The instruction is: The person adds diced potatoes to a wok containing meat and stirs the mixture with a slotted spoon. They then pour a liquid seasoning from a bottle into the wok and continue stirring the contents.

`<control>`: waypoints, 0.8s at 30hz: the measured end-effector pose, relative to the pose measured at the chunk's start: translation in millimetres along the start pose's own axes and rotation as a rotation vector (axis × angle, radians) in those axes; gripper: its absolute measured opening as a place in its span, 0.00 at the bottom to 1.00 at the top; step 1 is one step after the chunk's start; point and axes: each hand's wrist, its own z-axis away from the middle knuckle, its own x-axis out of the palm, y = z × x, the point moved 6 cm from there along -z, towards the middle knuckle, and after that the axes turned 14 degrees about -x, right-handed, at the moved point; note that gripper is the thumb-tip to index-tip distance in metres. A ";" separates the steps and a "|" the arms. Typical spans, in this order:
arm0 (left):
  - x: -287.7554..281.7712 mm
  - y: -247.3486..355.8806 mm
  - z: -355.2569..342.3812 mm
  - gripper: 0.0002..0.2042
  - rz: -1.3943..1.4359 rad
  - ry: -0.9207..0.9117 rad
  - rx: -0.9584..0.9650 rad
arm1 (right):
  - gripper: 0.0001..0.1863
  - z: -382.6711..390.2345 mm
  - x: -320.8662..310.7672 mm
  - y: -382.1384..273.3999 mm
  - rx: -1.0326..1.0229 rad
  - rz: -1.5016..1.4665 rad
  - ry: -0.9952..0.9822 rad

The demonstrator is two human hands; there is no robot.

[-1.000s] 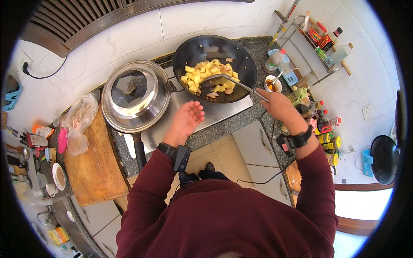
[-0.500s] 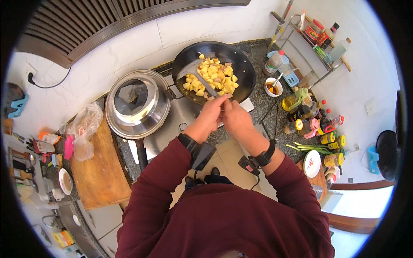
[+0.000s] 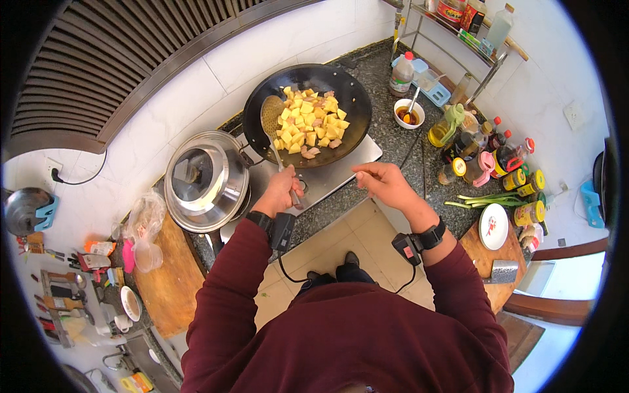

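Slotted ladle [image 3: 272, 121] sits upper centre of the frame, its perforated bowl resting on the left inner edge of the black wok [image 3: 354, 92], touching the pile of yellow potato cubes with some meat pieces [image 3: 310, 124]. Handle runs down to the left hand [image 3: 282, 192], fingers clamped round its lower end. Right hand [image 3: 385, 185] is just right of it, over the tabletop's [image 3: 393, 141] front edge, holding nothing, fingers loosely curled with thumb and fingertips near each other, apart from the ladle. Both wrists carry black bands with small boxes and cables. Wok sits on a flat silver cooktop [image 3: 341, 173]. Left of it, a steel pot with a glass lid [image 3: 204, 180]. Right of the wok: small white bowl of dark sauce with a spoon [image 3: 409, 114], a red-capped bottle [image 3: 401, 76], a cluster of condiment jars [image 3: 485, 160], green onions [image 3: 488, 198], a white plate [image 3: 493, 226]. Wooden cutting board [image 3: 167, 281] lower left.
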 end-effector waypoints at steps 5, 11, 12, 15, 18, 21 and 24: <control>-9.7 -2.4 20.0 0.14 -0.312 0.186 0.055 | 0.12 13.9 -29.7 5.2 0.029 0.009 0.057; -25.0 32.5 53.4 0.14 -0.583 0.334 0.255 | 0.11 16.1 -49.2 16.8 0.078 0.001 0.099; -25.0 45.0 50.4 0.14 -0.616 0.368 0.285 | 0.11 15.1 -49.6 19.0 0.084 0.005 0.094; -15.2 92.4 28.0 0.15 -0.685 0.454 0.388 | 0.11 11.1 -48.7 24.0 0.072 -0.036 0.102; 0.2 121.5 0.2 0.16 -0.837 0.575 0.380 | 0.11 9.9 -48.2 26.9 0.051 -0.076 0.110; 29.5 120.1 -12.8 0.17 -1.433 0.612 0.395 | 0.11 12.8 -48.8 26.6 0.040 -0.072 0.087; 39.4 113.1 0.6 0.17 -1.558 0.668 0.290 | 0.11 17.3 -51.1 25.5 0.056 -0.054 0.074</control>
